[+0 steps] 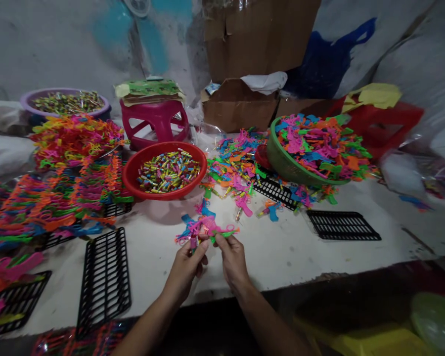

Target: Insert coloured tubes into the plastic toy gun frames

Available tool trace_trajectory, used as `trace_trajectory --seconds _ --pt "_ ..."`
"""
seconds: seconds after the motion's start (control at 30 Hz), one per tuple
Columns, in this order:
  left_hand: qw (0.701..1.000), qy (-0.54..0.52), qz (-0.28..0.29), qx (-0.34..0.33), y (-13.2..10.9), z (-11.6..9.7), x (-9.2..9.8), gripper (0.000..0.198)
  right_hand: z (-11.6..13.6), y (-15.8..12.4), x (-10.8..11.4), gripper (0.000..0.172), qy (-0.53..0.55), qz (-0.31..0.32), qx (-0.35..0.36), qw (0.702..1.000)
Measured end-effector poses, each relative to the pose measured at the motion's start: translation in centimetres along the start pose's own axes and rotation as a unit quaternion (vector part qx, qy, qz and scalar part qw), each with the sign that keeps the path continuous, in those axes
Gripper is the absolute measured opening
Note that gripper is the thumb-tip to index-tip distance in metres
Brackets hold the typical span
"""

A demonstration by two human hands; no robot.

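My left hand (189,259) is closed, its thumb and fingers pinching a small tube with a pink label (193,242). My right hand (233,258) pinches a green plastic toy piece (224,233), perhaps a toy gun. The two hands are close together above the white table (274,257), fingertips almost meeting. Just beyond them lies a little heap of plastic toy guns, among them a pink one (207,224) and a blue one (187,227). The fingers partly hide both held things.
A red basin (128,180) holds small labelled tubes; a green basin (292,170) overflows with toy guns. Black slotted racks lie left (106,277) and right (344,225). Rows of filled racks (44,202) crowd the left. Behind stand a pink stool (155,118) and cardboard boxes (241,106).
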State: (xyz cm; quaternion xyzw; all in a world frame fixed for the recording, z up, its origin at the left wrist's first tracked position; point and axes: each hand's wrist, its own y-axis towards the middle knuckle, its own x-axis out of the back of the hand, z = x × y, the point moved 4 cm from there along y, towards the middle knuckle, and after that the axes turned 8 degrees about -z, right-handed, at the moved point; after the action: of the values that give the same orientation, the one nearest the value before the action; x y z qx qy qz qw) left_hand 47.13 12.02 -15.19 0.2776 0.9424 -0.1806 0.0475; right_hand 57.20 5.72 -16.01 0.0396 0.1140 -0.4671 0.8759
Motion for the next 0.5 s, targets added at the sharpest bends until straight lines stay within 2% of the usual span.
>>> trace_trajectory --seconds 0.1,0.2,0.33,0.5 --pt "0.999 0.050 -0.005 -0.017 -0.1 -0.5 0.4 0.046 0.7 0.7 0.3 0.024 -0.013 -0.009 0.020 1.000" --pt "0.999 0.040 -0.004 -0.032 -0.2 -0.8 0.6 0.047 1.5 0.6 0.3 0.027 -0.048 0.006 0.020 0.999" --pt "0.998 0.026 0.008 -0.059 0.0 -0.5 0.7 0.032 2.2 -0.2 -0.3 0.030 -0.070 0.015 0.014 0.997" --pt "0.993 0.052 -0.034 -0.096 0.7 0.1 1.5 0.027 2.3 -0.5 -0.6 0.033 -0.098 0.018 0.028 0.995"
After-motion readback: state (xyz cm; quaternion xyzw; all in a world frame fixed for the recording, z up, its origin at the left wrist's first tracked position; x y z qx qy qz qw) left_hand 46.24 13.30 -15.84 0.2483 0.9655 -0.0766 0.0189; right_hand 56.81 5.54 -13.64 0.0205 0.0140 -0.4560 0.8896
